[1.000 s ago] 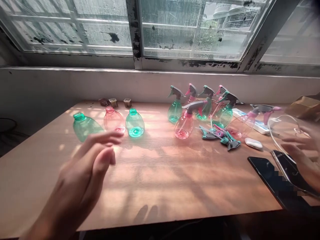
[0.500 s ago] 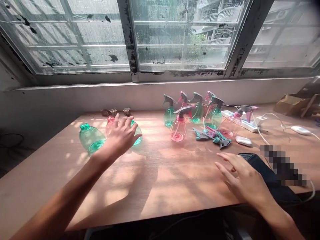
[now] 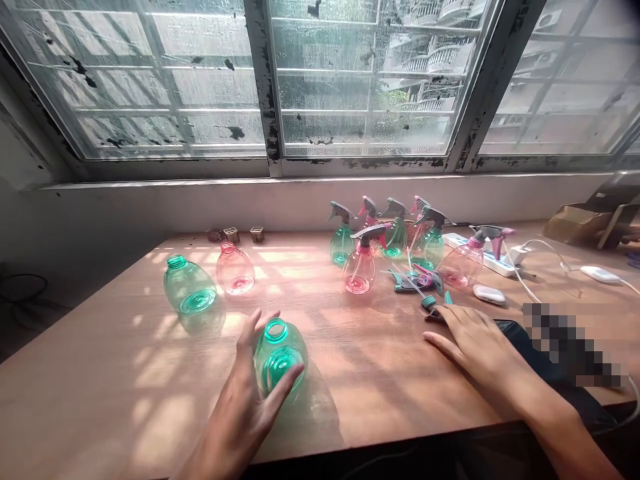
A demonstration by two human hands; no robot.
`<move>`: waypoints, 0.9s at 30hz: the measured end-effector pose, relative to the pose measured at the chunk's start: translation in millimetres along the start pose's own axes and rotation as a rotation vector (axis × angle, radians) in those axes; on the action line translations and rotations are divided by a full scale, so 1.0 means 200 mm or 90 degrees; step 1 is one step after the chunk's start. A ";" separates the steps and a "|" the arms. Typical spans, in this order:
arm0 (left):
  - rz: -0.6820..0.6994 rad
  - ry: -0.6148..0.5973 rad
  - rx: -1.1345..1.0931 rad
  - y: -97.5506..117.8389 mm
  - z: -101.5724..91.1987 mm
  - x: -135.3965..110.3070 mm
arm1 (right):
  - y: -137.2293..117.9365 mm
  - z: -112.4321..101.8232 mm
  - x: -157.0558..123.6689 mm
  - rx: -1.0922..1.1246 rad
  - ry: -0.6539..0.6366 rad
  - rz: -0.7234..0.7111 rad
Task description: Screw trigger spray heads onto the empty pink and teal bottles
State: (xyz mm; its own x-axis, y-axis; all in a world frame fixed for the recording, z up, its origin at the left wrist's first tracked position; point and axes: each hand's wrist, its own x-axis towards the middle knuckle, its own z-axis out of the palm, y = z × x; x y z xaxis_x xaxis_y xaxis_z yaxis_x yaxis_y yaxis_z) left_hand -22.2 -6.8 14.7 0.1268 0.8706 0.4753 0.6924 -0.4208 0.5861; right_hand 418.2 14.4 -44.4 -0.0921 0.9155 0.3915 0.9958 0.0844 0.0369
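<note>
My left hand [image 3: 246, 390] is wrapped round an open-necked green bottle [image 3: 279, 353], with the thumb across its near side. Over on the right, my right hand [image 3: 483, 350] has its fingers closed on a grey and green spray head [image 3: 435, 311], whose thin tube points up and to the left. Just behind it lie other loose spray heads [image 3: 415, 280] in pink, green and grey. Two bottles without tops, one green [image 3: 190, 287] and one pink [image 3: 235, 270], stand at the left.
Several bottles with spray tops, including a pink spray bottle [image 3: 359, 270], stand toward the wall. A white power strip [image 3: 493, 260], a small white case [image 3: 489, 295] and a dark flat object [image 3: 540, 363] lie at the right. Small brown pots [image 3: 257, 234] sit at the back left.
My left hand has brought the green bottle from the back left toward the table's front. My right hand has closed on a spray head from the loose pile.
</note>
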 end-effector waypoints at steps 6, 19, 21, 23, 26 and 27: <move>-0.023 -0.043 -0.042 -0.08 0.19 -0.16 | -0.21 -0.02 -0.07 0.090 0.036 0.043; 0.055 0.005 -0.003 -0.02 0.17 -0.16 | -0.43 -0.38 -0.15 0.954 0.305 0.219; 0.053 0.010 0.004 -0.03 0.18 -0.17 | -0.43 -0.38 -0.16 1.005 0.362 0.318; 0.050 0.011 0.017 -0.03 0.18 -0.17 | -0.42 -0.39 -0.17 1.029 0.393 0.366; 0.049 -0.010 0.026 -0.03 0.18 -0.18 | -0.43 -0.41 -0.20 1.056 0.380 0.368; 0.056 -0.021 0.021 -0.03 0.17 -0.18 | -0.43 -0.41 -0.21 1.063 0.362 0.364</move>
State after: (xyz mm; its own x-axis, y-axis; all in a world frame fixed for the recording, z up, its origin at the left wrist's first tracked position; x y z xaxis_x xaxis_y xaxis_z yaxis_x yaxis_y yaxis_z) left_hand -6.1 -26.9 -28.5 0.2112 0.8393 0.5010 0.7007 -0.4874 0.5210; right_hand 335.7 -62.8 11.6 0.5772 0.7724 0.2652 -0.1626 0.4270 -0.8895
